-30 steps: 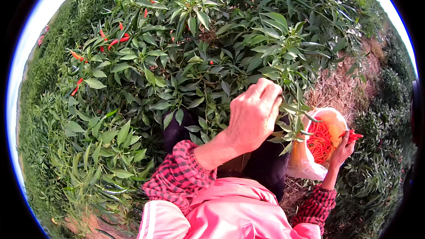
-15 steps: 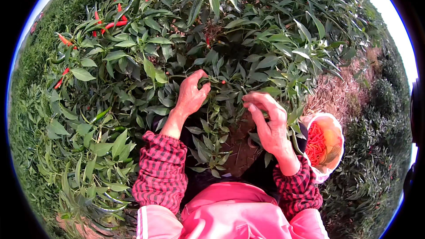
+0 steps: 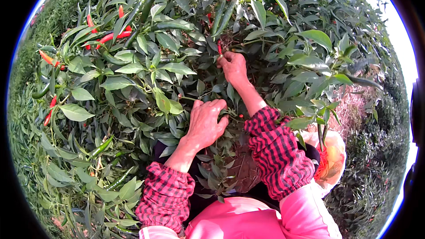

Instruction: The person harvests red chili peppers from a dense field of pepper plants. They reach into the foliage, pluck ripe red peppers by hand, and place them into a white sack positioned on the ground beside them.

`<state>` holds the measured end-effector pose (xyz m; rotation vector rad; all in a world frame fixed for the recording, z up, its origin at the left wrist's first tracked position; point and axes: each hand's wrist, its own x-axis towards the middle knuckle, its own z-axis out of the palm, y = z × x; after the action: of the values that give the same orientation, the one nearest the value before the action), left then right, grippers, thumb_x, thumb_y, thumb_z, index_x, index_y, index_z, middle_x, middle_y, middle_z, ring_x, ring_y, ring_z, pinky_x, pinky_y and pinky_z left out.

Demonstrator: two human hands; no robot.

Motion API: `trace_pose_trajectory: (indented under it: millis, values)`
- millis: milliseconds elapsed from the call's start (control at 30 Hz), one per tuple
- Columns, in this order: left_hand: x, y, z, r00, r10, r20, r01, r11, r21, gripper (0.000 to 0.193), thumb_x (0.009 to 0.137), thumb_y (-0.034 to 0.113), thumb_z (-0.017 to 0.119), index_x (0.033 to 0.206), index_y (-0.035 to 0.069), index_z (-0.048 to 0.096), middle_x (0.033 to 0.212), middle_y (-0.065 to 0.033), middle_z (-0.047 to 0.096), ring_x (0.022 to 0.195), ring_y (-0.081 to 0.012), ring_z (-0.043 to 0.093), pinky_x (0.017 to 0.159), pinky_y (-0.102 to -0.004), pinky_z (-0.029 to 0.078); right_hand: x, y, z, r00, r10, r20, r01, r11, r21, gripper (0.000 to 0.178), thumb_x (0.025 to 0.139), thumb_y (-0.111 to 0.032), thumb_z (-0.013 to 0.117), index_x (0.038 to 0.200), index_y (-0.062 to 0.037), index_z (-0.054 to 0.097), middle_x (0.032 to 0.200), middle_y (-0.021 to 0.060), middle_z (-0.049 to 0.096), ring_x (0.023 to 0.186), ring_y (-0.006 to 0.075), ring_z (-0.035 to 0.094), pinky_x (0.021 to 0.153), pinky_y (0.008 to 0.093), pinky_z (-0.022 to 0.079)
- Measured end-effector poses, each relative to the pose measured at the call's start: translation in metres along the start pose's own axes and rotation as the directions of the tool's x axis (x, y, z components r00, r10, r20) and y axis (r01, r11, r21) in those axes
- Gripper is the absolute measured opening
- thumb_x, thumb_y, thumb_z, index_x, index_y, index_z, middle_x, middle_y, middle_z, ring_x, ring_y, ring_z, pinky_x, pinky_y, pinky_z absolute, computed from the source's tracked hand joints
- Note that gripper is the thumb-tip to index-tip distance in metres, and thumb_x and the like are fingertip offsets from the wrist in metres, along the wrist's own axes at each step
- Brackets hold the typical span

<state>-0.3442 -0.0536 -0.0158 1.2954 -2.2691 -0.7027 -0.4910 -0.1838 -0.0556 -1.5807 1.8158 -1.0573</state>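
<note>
Among the pepper plant's leaves, my right hand (image 3: 233, 67) reaches forward, its fingertips pinched at the lower end of a red chili pepper (image 3: 219, 47). My left hand (image 3: 206, 123) is nearer to me and to the left. Its fingers curl round a leafy pepper branch (image 3: 188, 98), and the fingertips are partly lost among leaves. A small red chili tip (image 3: 241, 116) shows just right of that hand. Long dark green chilies (image 3: 226, 17) hang beyond my right hand.
A pale bag-lined container (image 3: 337, 168) with red chilies stands at my right, partly covered by leaves. More red chilies (image 3: 114, 36) hang at the upper left. Dry straw (image 3: 352, 106) covers ground on the right. Dense pepper foliage surrounds both arms.
My right hand has moved forward and left from the nearer leaves to the red chili. My left hand sits slightly lower and further right in view. The whole view has shifted a little.
</note>
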Motion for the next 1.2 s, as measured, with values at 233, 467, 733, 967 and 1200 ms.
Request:
trace_pose_trajectory:
  millis: [233, 467, 733, 967, 1200]
  values:
    - [0.011, -0.004, 0.014, 0.990, 0.082, -0.115, -0.088, 0.995, -0.046, 0.018, 0.079, 0.013, 0.063, 0.091, 0.001, 0.057, 0.087, -0.0135, 0.064, 0.083, -0.0329, 0.059, 0.077, -0.0394, 0.037, -0.016, 0.044, -0.073, 0.933, -0.179, 0.312, 0.153, 0.983, 0.106, 0.023, 0.090, -0.017, 0.056, 0.080, 0.0008, 0.065, 0.065, 0.0023, 0.058, 0.060, 0.0086, 0.052, 0.060, 0.0255, 0.041]
    - [0.005, 0.000, 0.011, 0.973, -0.095, -0.209, 0.031, 0.956, -0.291, 0.022, 0.081, 0.010, 0.063, 0.101, 0.001, 0.058, 0.095, -0.0152, 0.064, 0.086, -0.0314, 0.060, 0.085, -0.0368, 0.039, -0.110, 0.000, -0.173, 0.914, -0.167, 0.370, 0.168, 0.985, 0.029, 0.023, 0.093, -0.022, 0.055, 0.091, -0.0028, 0.068, 0.066, 0.0029, 0.057, 0.062, 0.0100, 0.048, 0.060, 0.0263, 0.041]
    - [-0.011, 0.087, 0.045, 0.804, 0.576, -0.146, -0.586, 0.810, -0.034, 0.034, 0.076, 0.001, 0.067, 0.109, 0.007, 0.063, 0.103, -0.0109, 0.061, 0.091, -0.0257, 0.060, 0.078, -0.0343, 0.047, -0.210, 0.003, -0.231, 0.870, -0.177, 0.460, 0.247, 0.964, -0.097, 0.020, 0.082, -0.009, 0.050, 0.094, -0.0047, 0.066, 0.068, 0.0105, 0.062, 0.065, 0.0252, 0.063, 0.062, 0.0355, 0.049]
    - [-0.019, 0.149, 0.040, 0.947, 0.315, 0.070, -0.238, 0.830, -0.505, 0.012, 0.088, -0.001, 0.058, 0.100, 0.000, 0.059, 0.096, -0.0023, 0.061, 0.078, -0.0089, 0.056, 0.069, -0.0239, 0.047, -0.229, 0.017, -0.277, 0.868, -0.424, 0.260, 0.447, 0.894, -0.034, 0.017, 0.077, -0.015, 0.056, 0.086, -0.0021, 0.064, 0.070, 0.0185, 0.060, 0.073, 0.0372, 0.060, 0.064, 0.0439, 0.047]
    - [-0.025, 0.197, 0.058, 0.944, 0.329, 0.013, -0.297, 0.867, -0.399, 0.006, 0.091, -0.001, 0.055, 0.095, 0.001, 0.053, 0.084, 0.0012, 0.052, 0.076, -0.0063, 0.047, 0.069, -0.0203, 0.040, -0.242, 0.032, -0.321, 0.875, -0.468, 0.125, 0.470, 0.882, 0.012, 0.021, 0.079, -0.023, 0.062, 0.088, -0.0041, 0.066, 0.076, 0.0173, 0.061, 0.077, 0.0336, 0.061, 0.067, 0.0418, 0.048]
